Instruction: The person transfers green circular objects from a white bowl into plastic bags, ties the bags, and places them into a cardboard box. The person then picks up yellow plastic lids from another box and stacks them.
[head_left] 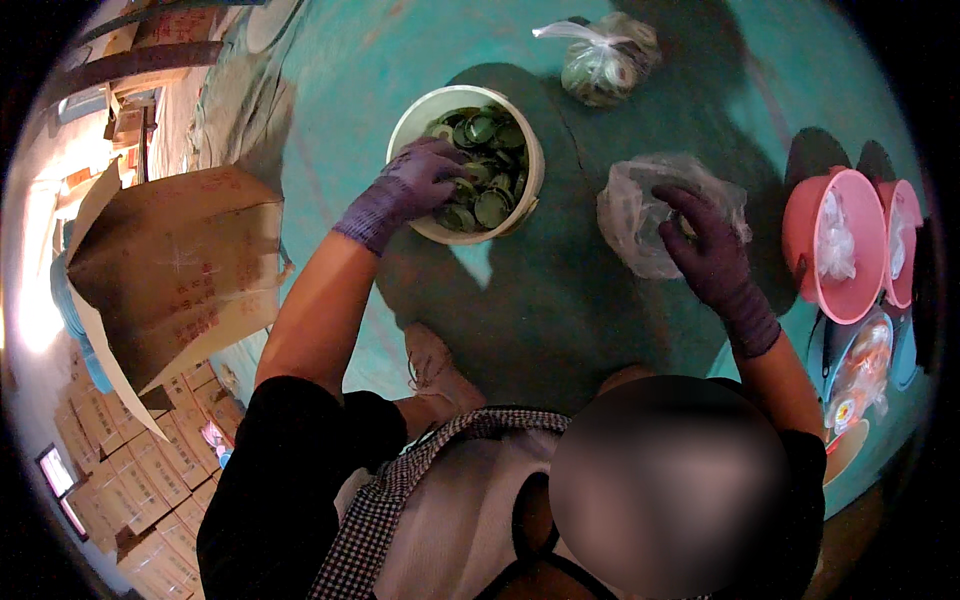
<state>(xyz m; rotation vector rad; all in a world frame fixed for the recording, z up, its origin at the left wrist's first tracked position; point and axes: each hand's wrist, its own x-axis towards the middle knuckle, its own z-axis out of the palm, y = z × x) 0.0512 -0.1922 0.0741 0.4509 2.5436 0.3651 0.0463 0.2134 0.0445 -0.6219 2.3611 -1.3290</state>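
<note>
A white bucket point(535, 200) stands on the green floor, partly filled with dark green, shiny round discs point(493, 207). My left hand point(425, 175), in a purple-grey knitted glove, reaches over its left rim. Its fingers are bent and apart, touching the discs; I see no disc gripped in them. To the right, a clear plastic bag point(630, 220) lies loosely spread. Above the bag's right side is my gloved right hand point(708, 245), thumb and fingers apart, with nothing visible between them. Whether it touches the plastic I cannot tell.
A tied clear bag point(605, 75) of similar round pieces sits at the far side. Pink tubs point(835, 245) with plastic inside and a tray of wrapped items point(862, 370) stand at right. An open cardboard box point(185, 260) is at left, stacked cartons point(140, 450) behind it.
</note>
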